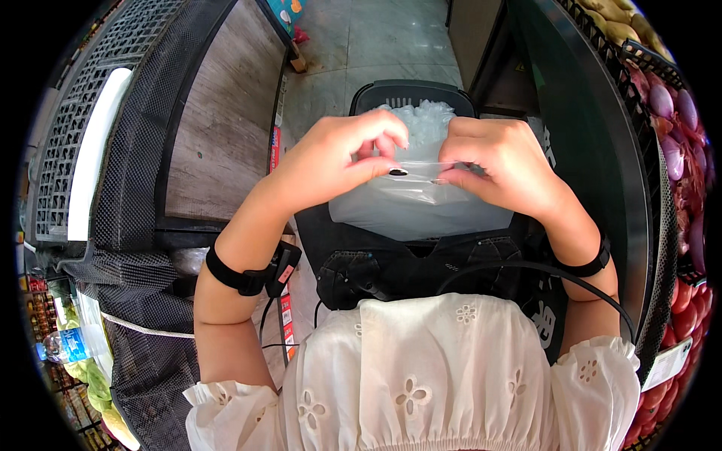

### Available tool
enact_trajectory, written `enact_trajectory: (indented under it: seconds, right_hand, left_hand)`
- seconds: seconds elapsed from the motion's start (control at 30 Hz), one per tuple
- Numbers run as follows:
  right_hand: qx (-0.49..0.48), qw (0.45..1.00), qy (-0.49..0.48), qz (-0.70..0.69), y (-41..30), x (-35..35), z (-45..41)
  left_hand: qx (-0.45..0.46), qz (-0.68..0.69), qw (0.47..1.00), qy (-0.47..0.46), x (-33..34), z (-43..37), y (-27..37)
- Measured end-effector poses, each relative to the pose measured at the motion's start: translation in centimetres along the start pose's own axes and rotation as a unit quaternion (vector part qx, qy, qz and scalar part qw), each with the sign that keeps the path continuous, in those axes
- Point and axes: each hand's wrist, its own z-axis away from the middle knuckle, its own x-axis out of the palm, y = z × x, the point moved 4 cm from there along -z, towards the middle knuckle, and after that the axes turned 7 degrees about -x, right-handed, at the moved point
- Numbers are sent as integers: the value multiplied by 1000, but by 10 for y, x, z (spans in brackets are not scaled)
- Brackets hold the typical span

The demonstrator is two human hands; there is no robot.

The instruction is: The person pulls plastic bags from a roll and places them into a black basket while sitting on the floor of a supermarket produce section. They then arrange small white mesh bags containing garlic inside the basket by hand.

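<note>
A clear plastic bag (pixel 420 197) lies spread over my lap, its upper edge raised between both hands. My left hand (pixel 366 149) is at the bag's edge, thumb beneath and fingers curled above with a gap between; whether it pinches the film is unclear. My right hand (pixel 496 163) grips the same edge between thumb and bent fingers. Just beyond the hands, a crumpled heap of clear plastic bags (pixel 426 121) sits in front of a dark plastic basket or crate (pixel 414 87).
Black mesh and a wood-patterned panel (pixel 225 124) stand on the left, beside a grey plastic crate (pixel 107 101). A dark panel (pixel 586 113) rises close on the right, with red onions (pixel 671 152) and potatoes (pixel 612 22) beyond. A black cable (pixel 541 268) crosses my lap.
</note>
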Motion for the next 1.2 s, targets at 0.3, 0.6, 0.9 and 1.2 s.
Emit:
enact_trajectory:
  seconds: [0.3, 0.6, 0.9, 1.2]
  right_hand:
    - [70, 990, -22, -121, 11, -4, 6]
    - [-27, 993, 5, -115, 11, 3, 8]
    - [9, 992, -96, -87, 35, -2, 29]
    - [-37, 961, -54, -269, 46, -16, 28]
  left_hand:
    - [52, -186, 977, -86, 8, 17, -22]
    - [251, -277, 918, 131, 20, 12, 17]
    - [237, -215, 947, 43, 35, 22, -6]
    - [167, -32, 971, -167, 36, 70, -10]
